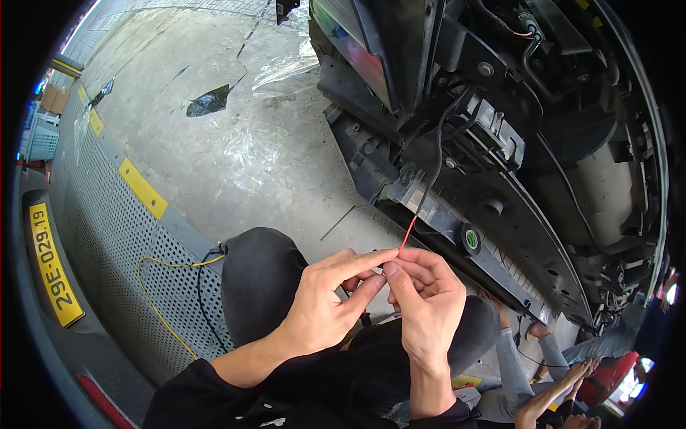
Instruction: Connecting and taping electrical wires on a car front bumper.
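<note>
My left hand [325, 297] and my right hand [425, 300] meet fingertip to fingertip over my raised knee [257, 275]. Both pinch the end of a thin red wire [407, 234]. The wire rises from my fingers to a black cable [434, 161] that hangs from the exposed black front of a car [500, 143] with its bumper cover off. My left index finger lies along the wire's end; my right thumb and index finger press it from the other side.
Grey concrete floor [214, 150] with clear plastic sheet [279, 68] lies to the left. A perforated metal ramp [107, 229] with yellow marks, a yellow plate [53, 264] and a loose yellow wire [161, 314] sit at lower left. Another person's hands [572, 379] work at lower right.
</note>
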A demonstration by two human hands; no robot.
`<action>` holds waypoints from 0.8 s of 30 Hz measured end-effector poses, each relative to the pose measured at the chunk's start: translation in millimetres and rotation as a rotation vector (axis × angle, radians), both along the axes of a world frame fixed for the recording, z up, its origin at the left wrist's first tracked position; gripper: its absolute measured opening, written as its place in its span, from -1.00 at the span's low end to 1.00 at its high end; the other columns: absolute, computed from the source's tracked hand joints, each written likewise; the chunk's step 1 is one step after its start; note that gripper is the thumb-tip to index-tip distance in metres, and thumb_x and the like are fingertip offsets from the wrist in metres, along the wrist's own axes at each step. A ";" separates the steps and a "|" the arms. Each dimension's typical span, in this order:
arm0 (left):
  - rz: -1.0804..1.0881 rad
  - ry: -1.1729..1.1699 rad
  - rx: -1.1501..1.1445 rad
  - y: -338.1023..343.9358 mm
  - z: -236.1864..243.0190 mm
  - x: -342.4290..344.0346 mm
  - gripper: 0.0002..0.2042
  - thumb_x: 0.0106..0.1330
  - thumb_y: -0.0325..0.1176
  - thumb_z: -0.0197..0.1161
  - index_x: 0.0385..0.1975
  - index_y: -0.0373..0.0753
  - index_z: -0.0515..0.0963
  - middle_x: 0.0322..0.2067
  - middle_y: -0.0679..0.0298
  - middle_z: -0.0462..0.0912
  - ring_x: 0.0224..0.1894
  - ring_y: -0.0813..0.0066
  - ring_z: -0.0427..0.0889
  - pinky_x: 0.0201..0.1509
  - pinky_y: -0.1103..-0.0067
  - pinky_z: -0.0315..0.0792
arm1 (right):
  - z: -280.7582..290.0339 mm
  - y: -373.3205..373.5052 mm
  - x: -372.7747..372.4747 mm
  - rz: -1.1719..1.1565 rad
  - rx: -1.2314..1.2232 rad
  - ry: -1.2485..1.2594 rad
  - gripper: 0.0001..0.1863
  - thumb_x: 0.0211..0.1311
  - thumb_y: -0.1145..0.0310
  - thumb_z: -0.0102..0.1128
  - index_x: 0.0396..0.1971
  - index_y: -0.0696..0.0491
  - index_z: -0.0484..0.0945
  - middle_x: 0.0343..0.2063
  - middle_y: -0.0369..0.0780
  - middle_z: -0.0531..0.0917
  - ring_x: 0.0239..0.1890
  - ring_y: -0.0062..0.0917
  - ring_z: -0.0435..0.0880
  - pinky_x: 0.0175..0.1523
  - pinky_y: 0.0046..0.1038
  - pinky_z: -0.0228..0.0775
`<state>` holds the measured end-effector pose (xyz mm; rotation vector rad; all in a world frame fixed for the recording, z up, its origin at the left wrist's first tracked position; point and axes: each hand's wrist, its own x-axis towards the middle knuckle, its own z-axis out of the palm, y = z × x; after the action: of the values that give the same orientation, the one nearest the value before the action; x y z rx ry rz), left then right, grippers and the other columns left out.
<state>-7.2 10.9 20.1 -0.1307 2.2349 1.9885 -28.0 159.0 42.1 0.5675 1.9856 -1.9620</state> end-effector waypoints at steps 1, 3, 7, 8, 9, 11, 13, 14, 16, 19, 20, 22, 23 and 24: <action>-0.008 -0.011 -0.010 -0.7 0.1 -0.3 -0.58 0.31 -0.59 0.33 0.16 -0.08 0.64 -0.49 0.23 0.54 -0.54 0.55 0.43 -0.41 0.60 0.40 | -0.6 1.9 -1.8 -0.006 -0.111 -0.042 -0.72 0.30 0.57 0.34 -0.06 0.26 0.49 -0.25 -0.09 0.75 -0.42 -0.68 0.65 -0.35 -0.64 0.48; -0.017 -0.011 0.013 -1.8 -0.1 -1.2 -0.57 0.33 -0.59 0.31 0.19 -0.12 0.62 -0.48 0.32 0.52 -0.51 0.65 0.40 -0.44 0.65 0.32 | -4.1 2.9 -3.4 -0.011 -0.221 -0.089 -0.70 0.31 0.58 0.32 -0.04 0.22 0.44 -0.24 -0.09 0.75 -0.47 -0.70 0.60 -0.41 -0.64 0.42; -0.007 -0.132 0.300 -3.1 1.7 -2.3 -0.47 0.38 -0.58 0.27 0.37 -0.22 0.42 -0.46 0.44 0.49 -0.46 0.77 0.38 -0.39 0.72 0.27 | -14.4 6.8 -6.9 -0.041 -0.571 -0.110 -0.70 0.34 0.58 0.25 -0.01 0.12 0.39 -0.32 -0.19 0.65 -0.61 -0.81 0.31 -0.53 -0.68 0.11; -0.009 -0.138 0.293 -3.7 2.1 -3.1 -0.47 0.38 -0.58 0.27 0.37 -0.22 0.42 -0.46 0.44 0.49 -0.46 0.77 0.38 -0.39 0.72 0.27 | -16.4 9.9 -8.2 -0.006 -0.682 -0.134 -0.70 0.36 0.58 0.23 0.00 0.11 0.38 -0.29 -0.17 0.63 -0.63 -0.81 0.25 -0.54 -0.68 0.07; -0.025 -0.147 0.412 -4.4 2.4 -4.0 -0.43 0.40 -0.57 0.27 0.41 -0.25 0.33 -0.46 0.43 0.49 -0.44 0.76 0.39 -0.35 0.72 0.29 | -17.5 15.1 -10.9 0.045 -0.876 -0.152 -0.72 0.39 0.60 0.20 -0.01 0.07 0.35 -0.16 -0.07 0.66 -0.58 -0.76 0.32 -0.48 -0.66 0.16; -0.046 -0.158 0.531 -6.1 3.3 -5.1 -0.38 0.41 -0.56 0.26 0.46 -0.29 0.25 -0.45 0.43 0.50 -0.42 0.75 0.40 -0.31 0.73 0.31 | -18.1 22.9 -11.4 0.083 -0.948 -0.191 -0.70 0.38 0.59 0.21 0.00 0.08 0.35 -0.16 -0.06 0.65 -0.57 -0.76 0.33 -0.48 -0.66 0.17; -0.092 -0.225 0.604 -8.2 4.3 -4.9 -0.39 0.40 -0.55 0.27 0.44 -0.31 0.26 -0.44 0.41 0.51 -0.39 0.74 0.43 -0.28 0.72 0.35 | -17.5 27.9 -9.7 0.095 -1.038 -0.223 -0.68 0.36 0.58 0.23 0.02 0.09 0.35 -0.15 -0.04 0.63 -0.56 -0.75 0.34 -0.47 -0.65 0.17; -0.099 -0.231 0.595 -8.5 4.6 -4.6 -0.39 0.40 -0.55 0.27 0.44 -0.31 0.26 -0.44 0.41 0.51 -0.39 0.74 0.43 -0.28 0.72 0.35 | -16.6 29.3 -8.5 0.066 -1.074 -0.234 -0.65 0.35 0.55 0.26 0.03 0.10 0.34 -0.16 -0.05 0.62 -0.56 -0.75 0.34 -0.46 -0.65 0.18; -0.094 -0.221 0.565 -7.5 4.2 -3.7 -0.45 0.39 -0.56 0.29 0.38 -0.31 0.33 -0.42 0.40 0.52 -0.37 0.74 0.46 -0.25 0.71 0.39 | -15.5 28.9 -6.7 0.036 -1.108 -0.243 -0.62 0.33 0.52 0.29 0.04 0.11 0.34 -0.17 -0.05 0.61 -0.56 -0.75 0.33 -0.45 -0.65 0.20; -0.048 -0.160 0.410 0.2 3.3 -0.7 -0.50 0.35 -0.65 0.27 0.31 -0.30 0.42 -0.40 0.38 0.54 -0.38 0.74 0.49 -0.29 0.71 0.40 | -14.6 20.8 -3.5 0.079 -0.721 -0.029 -0.57 0.24 0.53 0.38 0.00 0.14 0.32 -0.23 -0.16 0.61 -0.51 -0.76 0.44 -0.43 -0.63 0.29; -0.048 -0.164 0.401 2.5 3.1 0.0 -0.50 0.35 -0.65 0.27 0.31 -0.30 0.42 -0.40 0.38 0.54 -0.38 0.74 0.49 -0.29 0.71 0.40 | -14.1 17.4 -2.8 0.072 -0.720 -0.031 -0.57 0.24 0.53 0.38 0.00 0.14 0.32 -0.23 -0.16 0.61 -0.51 -0.76 0.44 -0.43 -0.63 0.29; -0.065 -0.043 0.094 5.6 2.6 0.3 -0.50 0.30 -0.74 0.23 0.26 -0.28 0.48 -0.39 0.37 0.56 -0.42 0.73 0.49 -0.35 0.71 0.40 | -12.7 11.6 -2.1 0.156 -0.219 0.052 -0.55 0.22 0.56 0.39 -0.02 0.16 0.30 -0.28 -0.22 0.61 -0.50 -0.78 0.48 -0.43 -0.67 0.31; -0.030 -0.025 0.093 8.7 2.6 0.8 -0.49 0.26 -0.77 0.23 0.23 -0.27 0.51 -0.41 0.35 0.57 -0.46 0.73 0.48 -0.40 0.72 0.39 | -11.3 9.3 -1.2 0.119 -0.195 0.066 -0.59 0.24 0.56 0.38 -0.04 0.20 0.33 -0.30 -0.23 0.62 -0.48 -0.79 0.54 -0.44 -0.71 0.33; -0.034 0.008 0.093 9.2 2.8 1.0 -0.49 0.26 -0.77 0.23 0.23 -0.27 0.51 -0.41 0.35 0.57 -0.46 0.73 0.48 -0.40 0.72 0.39 | -9.5 8.6 -1.0 0.117 -0.192 0.070 -0.59 0.24 0.56 0.38 -0.04 0.20 0.33 -0.30 -0.23 0.62 -0.48 -0.79 0.54 -0.44 -0.71 0.33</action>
<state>-6.2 20.1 22.8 -0.0743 2.1299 2.0739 -29.1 167.7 32.6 0.3321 1.7982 -2.0947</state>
